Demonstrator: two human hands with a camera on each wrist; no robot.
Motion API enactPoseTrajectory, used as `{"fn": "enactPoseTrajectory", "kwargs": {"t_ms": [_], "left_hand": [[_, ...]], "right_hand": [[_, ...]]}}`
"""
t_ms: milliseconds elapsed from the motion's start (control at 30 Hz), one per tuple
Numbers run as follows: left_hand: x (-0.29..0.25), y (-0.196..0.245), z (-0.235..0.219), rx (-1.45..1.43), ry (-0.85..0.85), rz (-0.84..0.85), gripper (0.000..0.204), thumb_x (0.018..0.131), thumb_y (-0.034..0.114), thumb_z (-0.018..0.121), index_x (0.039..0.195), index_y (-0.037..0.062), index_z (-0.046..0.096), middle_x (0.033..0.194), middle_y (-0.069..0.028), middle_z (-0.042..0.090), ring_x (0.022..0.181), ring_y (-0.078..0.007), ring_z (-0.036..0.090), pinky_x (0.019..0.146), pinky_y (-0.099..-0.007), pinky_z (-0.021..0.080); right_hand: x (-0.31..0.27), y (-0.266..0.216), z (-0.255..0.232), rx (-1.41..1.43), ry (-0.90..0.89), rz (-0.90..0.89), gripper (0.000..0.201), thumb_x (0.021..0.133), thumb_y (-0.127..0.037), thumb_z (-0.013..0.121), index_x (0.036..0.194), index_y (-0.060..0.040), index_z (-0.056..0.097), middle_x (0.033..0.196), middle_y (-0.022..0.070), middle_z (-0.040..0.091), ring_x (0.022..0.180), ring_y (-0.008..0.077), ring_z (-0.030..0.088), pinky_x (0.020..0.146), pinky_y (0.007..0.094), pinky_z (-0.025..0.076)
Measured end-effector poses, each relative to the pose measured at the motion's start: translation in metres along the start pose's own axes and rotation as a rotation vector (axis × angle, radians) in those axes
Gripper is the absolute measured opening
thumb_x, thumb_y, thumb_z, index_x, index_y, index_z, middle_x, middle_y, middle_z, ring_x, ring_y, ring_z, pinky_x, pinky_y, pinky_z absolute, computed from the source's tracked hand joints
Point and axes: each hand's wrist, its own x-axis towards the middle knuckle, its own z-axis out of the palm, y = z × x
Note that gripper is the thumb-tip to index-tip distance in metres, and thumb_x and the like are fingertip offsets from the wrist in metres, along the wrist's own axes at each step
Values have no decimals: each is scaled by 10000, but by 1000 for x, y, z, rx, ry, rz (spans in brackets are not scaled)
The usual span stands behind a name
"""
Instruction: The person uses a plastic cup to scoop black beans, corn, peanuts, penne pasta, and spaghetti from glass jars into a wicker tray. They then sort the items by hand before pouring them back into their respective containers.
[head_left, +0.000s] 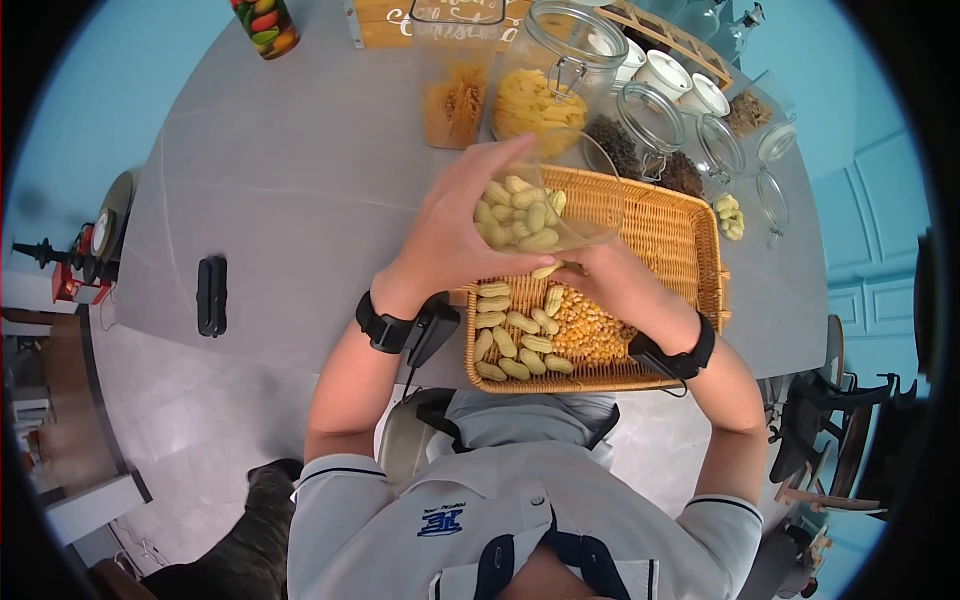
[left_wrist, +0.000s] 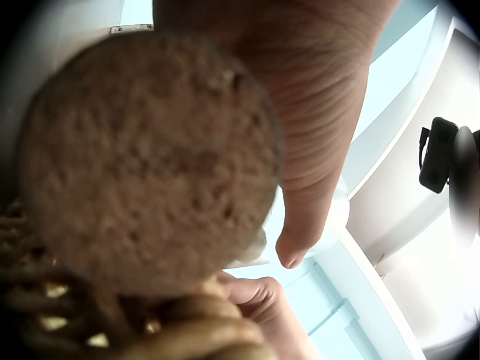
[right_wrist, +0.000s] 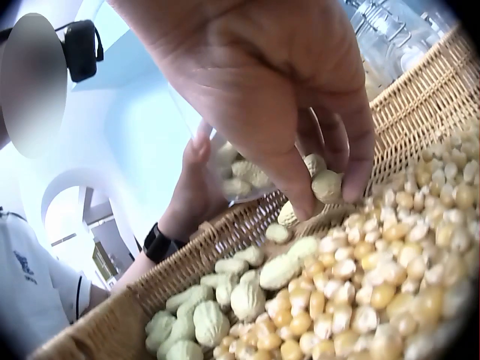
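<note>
My left hand [head_left: 455,225] grips a clear container [head_left: 597,215], tilted over the wicker basket [head_left: 680,225], with several peanuts [head_left: 518,212] inside. Below it, my right hand [head_left: 612,283] reaches into the basket. In the right wrist view its thumb and fingers pinch a peanut [right_wrist: 327,187], close over the basket's woven floor. More peanuts [head_left: 510,345] lie in the basket's near left part, beside a spread of corn kernels [head_left: 592,330]. A blurred, round brown surface [left_wrist: 150,161] fills much of the left wrist view, hiding most of what the left hand holds.
Behind the basket stand a tall container of dry pasta [head_left: 455,105], a large glass jar of penne [head_left: 540,105] and smaller clip-lid jars [head_left: 650,120]. White lidded pots [head_left: 663,75] sit farther back. A black case [head_left: 212,296] lies on the grey table [head_left: 270,200] at left.
</note>
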Motion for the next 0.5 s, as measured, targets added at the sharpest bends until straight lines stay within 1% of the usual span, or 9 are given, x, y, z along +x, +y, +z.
{"fn": "enactPoseTrajectory", "kwargs": {"t_ms": [67, 167, 267, 367, 467, 500], "left_hand": [[0, 0, 1, -5, 2, 3, 984, 640, 346, 947, 1481, 104, 497, 1347, -147, 587, 1226, -336, 581, 1062, -427, 460], [0, 0, 1, 6, -15, 6, 985, 647, 339, 943, 1488, 106, 486, 1362, -151, 581, 1245, -341, 575, 1075, -431, 454], [-1, 2, 1, 6, -34, -5, 975, 659, 328, 936, 1493, 117, 477, 1375, -150, 576, 1268, -344, 565, 1084, -437, 451], [-2, 4, 3, -5, -65, -39, 966, 662, 312, 932, 1494, 132, 475, 1398, -133, 574, 1293, -341, 551, 1094, -443, 444], [-2, 4, 4, -18, -106, -34, 959, 658, 303, 928, 1491, 145, 481, 1417, -114, 572, 1306, -339, 539, 1101, -445, 438], [-2, 4, 4, -20, -123, -39, 956, 656, 299, 927, 1489, 146, 484, 1421, -112, 571, 1307, -340, 537, 1102, -445, 436]], "right_hand": [[-2, 5, -10, 50, 66, 24, 244, 830, 6, 748, 1072, -25, 746, 1083, 186, 705, 987, 351, 691, 823, 399, 566], [-13, 10, -43, 117, 209, 121, 243, 834, 18, 763, 1075, -15, 750, 1102, 132, 705, 966, 264, 706, 778, 335, 574], [-29, 16, -74, 275, 424, 161, 273, 825, 24, 784, 1093, -17, 752, 1104, 96, 703, 963, 197, 699, 766, 291, 571], [-36, -15, -92, 402, 492, 130, 297, 809, 36, 789, 1097, -28, 757, 1119, 93, 701, 963, 185, 698, 782, 293, 572], [-26, -36, -86, 147, 339, -82, 310, 791, 57, 782, 1089, -22, 752, 1143, 100, 692, 955, 196, 708, 781, 295, 568], [-22, -49, -83, 13, 285, -82, 277, 789, 42, 774, 1059, -13, 742, 1144, 118, 679, 963, 260, 703, 795, 336, 564]]}}
